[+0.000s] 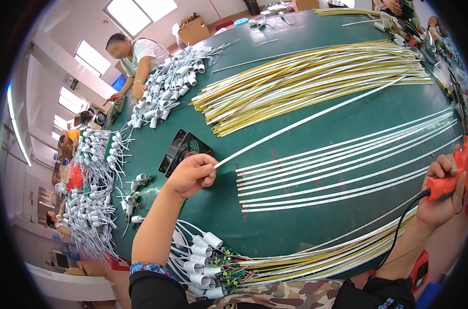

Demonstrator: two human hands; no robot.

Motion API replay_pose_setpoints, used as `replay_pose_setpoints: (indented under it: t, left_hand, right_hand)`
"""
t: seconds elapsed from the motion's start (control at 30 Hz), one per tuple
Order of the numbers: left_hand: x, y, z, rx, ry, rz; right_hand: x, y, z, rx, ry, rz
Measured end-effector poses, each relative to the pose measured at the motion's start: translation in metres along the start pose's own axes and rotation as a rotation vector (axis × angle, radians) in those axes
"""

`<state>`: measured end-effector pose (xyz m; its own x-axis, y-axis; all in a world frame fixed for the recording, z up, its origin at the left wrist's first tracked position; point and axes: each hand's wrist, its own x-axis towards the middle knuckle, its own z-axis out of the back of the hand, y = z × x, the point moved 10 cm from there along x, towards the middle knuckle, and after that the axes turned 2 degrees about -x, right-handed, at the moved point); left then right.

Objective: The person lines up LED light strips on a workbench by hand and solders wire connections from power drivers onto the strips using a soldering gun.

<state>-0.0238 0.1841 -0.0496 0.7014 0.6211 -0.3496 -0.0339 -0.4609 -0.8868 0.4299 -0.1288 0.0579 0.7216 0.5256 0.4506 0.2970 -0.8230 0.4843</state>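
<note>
My left hand [193, 174] pinches the near end of a long white LED strip [306, 122]. That strip slants up to the right, and its far end lies over the edge of a large strip pile [306, 85]. At the right, my right hand [436, 203] is wrapped round an orange-red corded hand tool [450, 185], held upright; a black cord hangs from its lower end and its tip is not clear. Between my hands, several white LED strips [342, 167] lie side by side on the green table [275, 234]. A black cooling fan [182, 150] stands just behind my left hand.
White cylindrical caps [200, 257] with wires and green circuit boards lie close to me, joined to a bundle of strips [337, 257]. More wired caps [167, 85] are heaped along the left. A person [141, 56] handles them. Tools and wires [440, 56] clutter the right edge.
</note>
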Motion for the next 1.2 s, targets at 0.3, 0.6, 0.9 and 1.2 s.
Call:
replay_pose_setpoints:
  t: [0.3, 0.6, 0.9, 1.2]
  left_hand:
    - [-0.008, -0.03, -0.039, -0.194, 0.248, -0.34]
    - [-0.019, -0.076, -0.059, -0.234, 0.228, -0.548]
    - [-0.024, -0.099, -0.028, 0.119, -0.244, -0.434]
    - [0.033, 0.013, -0.005, 0.776, -0.321, 0.076]
  right_hand:
    - [-0.001, 0.003, 0.0, 0.042, 0.019, -0.002]
    - [0.001, 0.016, -0.012, 0.068, 0.039, 0.088]
    - [-0.003, 0.042, -0.017, 0.149, 0.09, 0.138]
    - [-0.004, 0.022, -0.019, 0.168, 0.115, 0.073]
